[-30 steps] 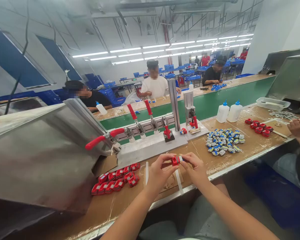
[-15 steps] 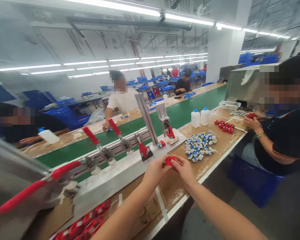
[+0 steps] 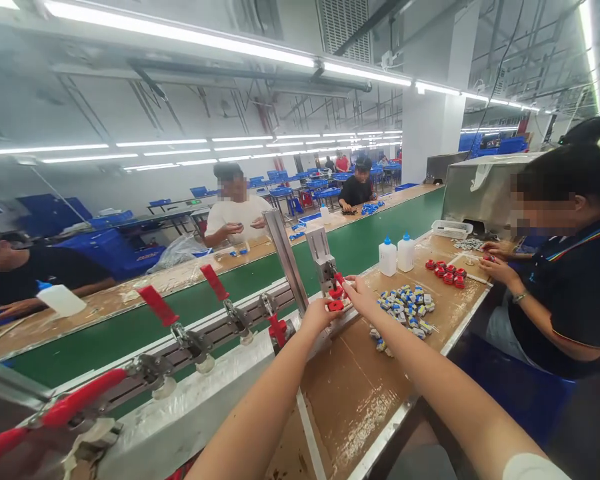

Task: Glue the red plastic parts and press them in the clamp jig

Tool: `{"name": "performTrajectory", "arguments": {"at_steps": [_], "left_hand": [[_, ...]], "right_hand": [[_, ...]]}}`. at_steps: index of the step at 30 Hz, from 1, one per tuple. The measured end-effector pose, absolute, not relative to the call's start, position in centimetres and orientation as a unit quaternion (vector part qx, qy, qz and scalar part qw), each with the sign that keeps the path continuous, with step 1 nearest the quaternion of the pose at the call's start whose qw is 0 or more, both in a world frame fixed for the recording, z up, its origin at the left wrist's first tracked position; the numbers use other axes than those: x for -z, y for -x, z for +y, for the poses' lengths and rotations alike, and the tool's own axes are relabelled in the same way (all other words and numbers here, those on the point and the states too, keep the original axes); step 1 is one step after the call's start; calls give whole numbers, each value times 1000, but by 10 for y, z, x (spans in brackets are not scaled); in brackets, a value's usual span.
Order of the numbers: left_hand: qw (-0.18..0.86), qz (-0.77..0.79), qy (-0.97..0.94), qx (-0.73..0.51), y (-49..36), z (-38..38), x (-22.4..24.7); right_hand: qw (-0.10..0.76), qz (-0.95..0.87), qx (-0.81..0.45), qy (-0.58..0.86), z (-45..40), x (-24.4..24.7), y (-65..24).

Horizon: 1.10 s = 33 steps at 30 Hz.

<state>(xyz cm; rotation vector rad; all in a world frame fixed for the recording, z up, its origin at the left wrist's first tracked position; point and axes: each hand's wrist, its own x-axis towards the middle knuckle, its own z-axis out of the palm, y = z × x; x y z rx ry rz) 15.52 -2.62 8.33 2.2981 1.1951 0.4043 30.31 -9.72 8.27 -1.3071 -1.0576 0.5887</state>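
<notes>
My left hand (image 3: pixel 319 315) pinches a small red plastic part (image 3: pixel 335 306) at the base of an upright metal clamp fixture (image 3: pixel 322 257). Above it, my right hand (image 3: pixel 359 295) has its fingers closed on the red handle (image 3: pixel 339 277) of that toggle clamp. Part of the fixture base is hidden behind my hands. Close to my right forearm lies a pile of small grey, blue and yellow pieces (image 3: pixel 407 303) on the brown worktop.
More red-handled toggle clamps (image 3: pixel 187 340) line a rail on the left. Two white bottles (image 3: pixel 397 255) with blue caps and a group of red parts (image 3: pixel 446 272) stand on the right. A green conveyor belt (image 3: pixel 370 230) runs behind. A co-worker (image 3: pixel 565 267) sits at right; others sit across the belt.
Both hands have moved from in front of the fixture up to it. The red part, earlier between both hands, is now at the clamp base in my left; my right has taken the clamp handle.
</notes>
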Motion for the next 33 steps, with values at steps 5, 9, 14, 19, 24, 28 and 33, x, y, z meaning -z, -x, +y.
{"name": "performTrajectory", "arguments": {"at_steps": [5, 9, 14, 19, 24, 28, 33], "left_hand": [[255, 417, -856, -169, -172, -14, -78], [237, 448, -842, -183, -177, -6, -75], [266, 491, -809, -184, -185, 3, -72], [323, 501, -780, -189, -188, 13, -72], [333, 493, -781, -192, -187, 19, -68], [345, 475, -786, -192, -190, 20, -65], [325, 475, -795, -194, -193, 17, -66]], "right_hand": [[681, -489, -270, 474, -110, -115, -300], [711, -479, -268, 439, -111, -138, -298], [713, -471, -257, 451, -109, -148, -294], [711, -446, -306, 449, -112, -121, -293], [696, -430, -339, 465, -119, -83, -294], [695, -430, -326, 476, -118, -76, -293], [627, -489, -261, 548, -112, -72, -299]]}}
